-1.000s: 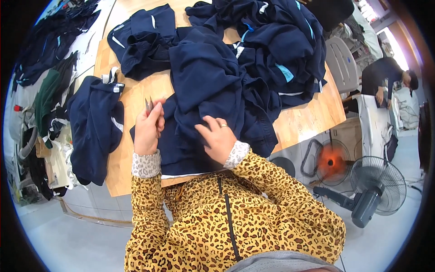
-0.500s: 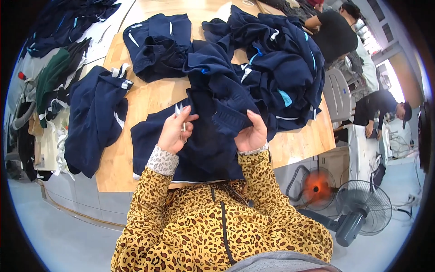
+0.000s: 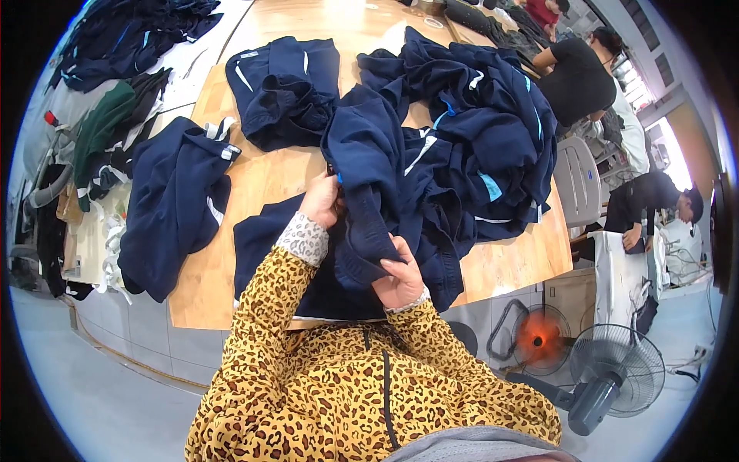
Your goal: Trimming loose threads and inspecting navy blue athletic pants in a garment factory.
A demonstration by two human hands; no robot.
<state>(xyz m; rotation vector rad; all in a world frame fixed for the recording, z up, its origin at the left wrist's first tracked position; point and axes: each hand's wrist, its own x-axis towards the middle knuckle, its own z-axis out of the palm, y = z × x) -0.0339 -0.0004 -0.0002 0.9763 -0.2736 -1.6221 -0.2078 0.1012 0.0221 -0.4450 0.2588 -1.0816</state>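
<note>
A navy garment [image 3: 362,142] with a gathered elastic band [image 3: 360,240] lies in front of me, its near end lifted. My right hand [image 3: 399,279] is closed on that band, thumb and fingers gripping its edge. My left hand [image 3: 320,202] is curled against the garment's left side, beside a small bright blue mark. The small pointed thread snips it held a moment ago are now mostly hidden by the fingers and cloth. Under both hands another piece of navy cloth [image 3: 258,235] lies flat near the table's front edge.
On the wooden table [image 3: 206,266] lie a folded navy garment [image 3: 289,100], another at left [image 3: 173,208] and a navy heap [image 3: 493,131] with light-blue trim at right. A grey chair [image 3: 577,177] and a standing fan [image 3: 616,373] are at right. Other people work beyond.
My left hand has moved up and right to the garment's side. The right hand has come left and down, closing on the elastic band and drawing it nearer; the view has shifted slightly.
</note>
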